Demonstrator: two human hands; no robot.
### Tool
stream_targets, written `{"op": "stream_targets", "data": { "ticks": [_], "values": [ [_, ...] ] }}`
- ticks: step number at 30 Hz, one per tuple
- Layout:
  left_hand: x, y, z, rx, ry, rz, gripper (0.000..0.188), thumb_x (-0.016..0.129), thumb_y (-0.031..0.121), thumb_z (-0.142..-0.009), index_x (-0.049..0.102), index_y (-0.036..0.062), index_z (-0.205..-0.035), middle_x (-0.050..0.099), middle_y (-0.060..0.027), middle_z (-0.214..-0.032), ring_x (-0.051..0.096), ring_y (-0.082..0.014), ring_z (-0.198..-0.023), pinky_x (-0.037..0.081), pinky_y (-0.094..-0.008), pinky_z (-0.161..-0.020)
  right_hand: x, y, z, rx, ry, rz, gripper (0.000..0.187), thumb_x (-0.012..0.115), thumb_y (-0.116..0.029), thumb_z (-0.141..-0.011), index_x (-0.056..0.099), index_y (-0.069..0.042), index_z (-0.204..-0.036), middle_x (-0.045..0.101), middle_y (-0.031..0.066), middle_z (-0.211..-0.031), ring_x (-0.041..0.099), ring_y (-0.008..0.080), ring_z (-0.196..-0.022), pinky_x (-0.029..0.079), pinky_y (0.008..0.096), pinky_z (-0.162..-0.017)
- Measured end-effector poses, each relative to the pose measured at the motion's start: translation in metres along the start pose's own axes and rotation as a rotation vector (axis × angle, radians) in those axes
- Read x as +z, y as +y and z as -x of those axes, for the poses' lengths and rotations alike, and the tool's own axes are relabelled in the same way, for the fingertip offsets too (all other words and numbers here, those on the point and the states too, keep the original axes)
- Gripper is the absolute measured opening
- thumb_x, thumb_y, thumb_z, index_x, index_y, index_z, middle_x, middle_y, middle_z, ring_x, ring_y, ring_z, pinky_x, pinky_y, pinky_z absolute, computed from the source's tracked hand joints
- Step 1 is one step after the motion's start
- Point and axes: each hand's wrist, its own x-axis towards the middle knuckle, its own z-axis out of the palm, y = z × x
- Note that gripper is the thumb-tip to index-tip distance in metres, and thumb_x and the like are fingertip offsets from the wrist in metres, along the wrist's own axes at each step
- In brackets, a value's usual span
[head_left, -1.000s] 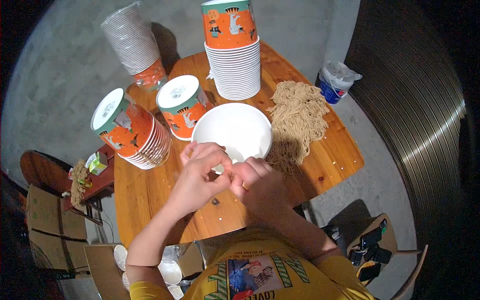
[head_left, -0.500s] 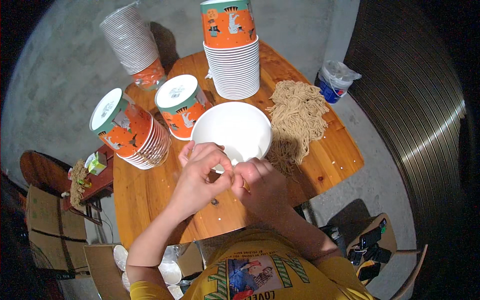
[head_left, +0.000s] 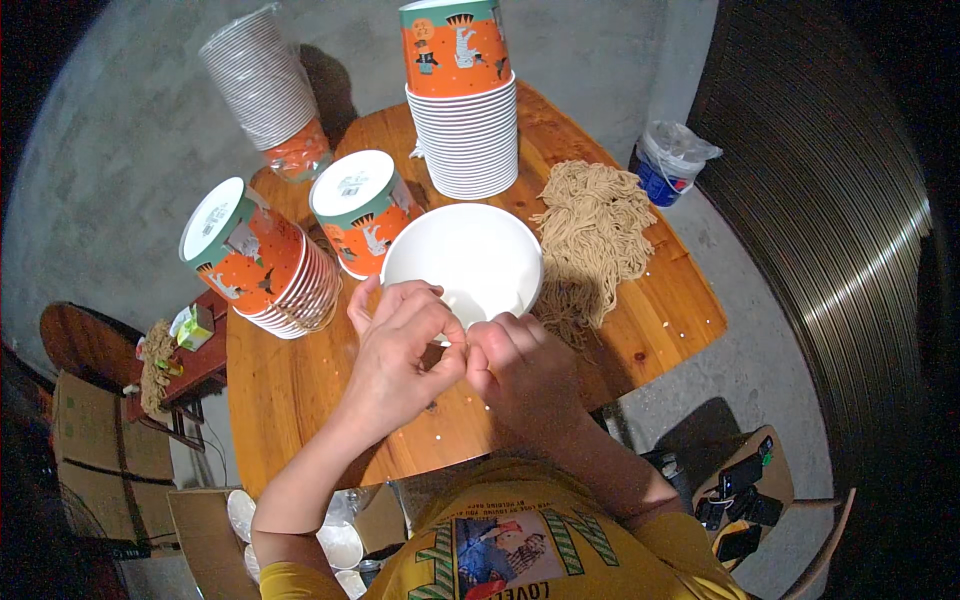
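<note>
A white, bowl-like container stands on the wooden table before me, its pale inside partly covered by my fingers. At its near rim, my left hand is closed in a pinch of thumb and forefinger, the other fingers loosely curled. Close against it, with the fingertips almost meeting, my right hand is also closed, fingers folded in. Whatever sits between the fingertips is too small or hidden to make out. To the right of the container lies a heap of beige cord or yarn, its near end in shadow.
Orange-and-green printed paper buckets stand in a tall stack, a leaning stack and a single upside-down one. A wrapped stack stands behind. White bits dot the table. A lidded pail sits beyond the table's right edge.
My right thumb has shifted a little, and both hands have moved only slightly at the container's near rim. The table's other things have stayed put.
</note>
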Motion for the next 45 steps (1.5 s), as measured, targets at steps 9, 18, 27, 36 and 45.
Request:
{"op": "stream_targets", "data": {
  "ticks": [9, 18, 27, 36, 45],
  "values": [
    [0.002, -0.003, 0.004, -0.065, -0.033, 0.093, 0.013, 0.069, 0.015, -0.071, 0.057, 0.0111, -0.076, 0.056, -0.0016, -0.085, 0.053, -0.0212, -0.106, 0.019, -0.0506, -0.104, -0.001, 0.000, 0.001, -0.043, -0.088, 0.022, 0.018, 0.063, -0.005, -0.068, 0.051, -0.006, -0.081, 0.051, 0.0092, -0.070, 0.056, 0.0290, -0.064, 0.049, 0.0393, -0.055],
    [0.004, -0.006, 0.004, -0.121, -0.058, 0.173, 0.012, 0.067, 0.014, -0.073, 0.057, 0.0110, -0.081, 0.055, -0.0025, -0.089, 0.051, -0.0208, -0.110, 0.017, -0.0484, -0.105, 0.009, 0.001, 0.005, 0.109, 0.026, -0.145, 0.018, 0.063, -0.002, -0.069, 0.049, -0.006, -0.080, 0.052, 0.0111, -0.069, 0.057, 0.0302, -0.063, 0.048, 0.0409, -0.055],
    [-0.002, -0.005, 0.001, -0.027, -0.101, 0.107, 0.015, 0.067, 0.014, -0.072, 0.056, 0.0108, -0.081, 0.053, -0.0058, -0.094, 0.049, -0.0239, -0.110, 0.018, -0.0475, -0.105, 0.013, 0.004, 0.008, 0.043, 0.076, -0.118, 0.022, 0.061, 0.001, -0.069, 0.046, -0.006, -0.084, 0.052, 0.0090, -0.068, 0.056, 0.0285, -0.059, 0.047, 0.0390, -0.052],
    [0.000, -0.008, -0.002, -0.052, -0.151, 0.167, 0.014, 0.066, 0.012, -0.071, 0.055, 0.0098, -0.079, 0.054, -0.0052, -0.094, 0.051, -0.0221, -0.109, 0.018, -0.0466, -0.106, 0.010, 0.002, 0.006, 0.027, 0.019, -0.116, 0.028, 0.063, 0.004, -0.068, 0.045, -0.005, -0.088, 0.053, 0.0104, -0.070, 0.056, 0.0301, -0.060, 0.047, 0.0403, -0.053],
    [0.003, -0.012, -0.002, -0.106, -0.139, 0.207, 0.014, 0.065, 0.011, -0.069, 0.055, 0.0103, -0.079, 0.055, -0.0045, -0.092, 0.052, -0.0197, -0.111, 0.016, -0.0461, -0.107, 0.011, 0.003, 0.007, 0.072, 0.029, -0.166, 0.029, 0.063, 0.003, -0.067, 0.044, -0.006, -0.088, 0.051, 0.0099, -0.068, 0.056, 0.0313, -0.060, 0.046, 0.0412, -0.052]
  ]
}}
